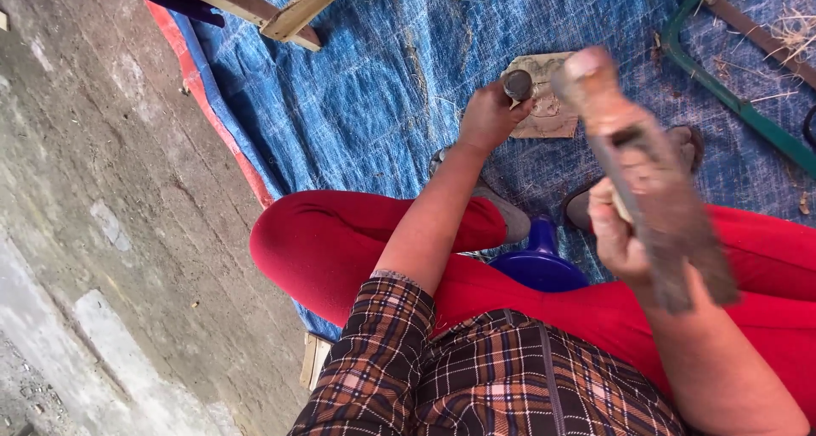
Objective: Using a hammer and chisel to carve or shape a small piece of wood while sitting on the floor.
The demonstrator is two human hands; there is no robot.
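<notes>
**Punch held upright on the slab, wooden mallet raised above it**

Watching through the head camera, I see my left hand [491, 117] reaching down and forward with its fingers curled shut around a short dark metal cylinder with a flat round top [518, 84]. The cylinder stands roughly upright, its top poking out above the fingers and its lower end hidden beneath them. That grip reads to me as a steadying hold: the tool is kept vertical so its top face is open to a blow from above.

Just beyond the left fingertips, partly under them, lies a flat, pale grey-brown slab with curved lines scored in it [548, 104], resting on the blue woven plastic tarpaulin [357, 87]. The cylinder's lower end seems to meet the slab, though I cannot see the contact.

My right hand [616, 232] is closer to the camera, fingers wrapped tight around the lower part of a worn, brownish wooden mallet-like block [633, 155]. Its blunt end is lifted above and to the right of the left fingers, well clear of the cylinder. It is blurred, so I judge it to be mid-swing.

Below the hands are red trousers [340, 240], a brown checked shirt sleeve [378, 351], grey sandals [510, 215] and a blue plastic container [540, 262] between the legs. A green metal bar [739, 104] lies on the tarpaulin, far to the right of the fingers.
</notes>
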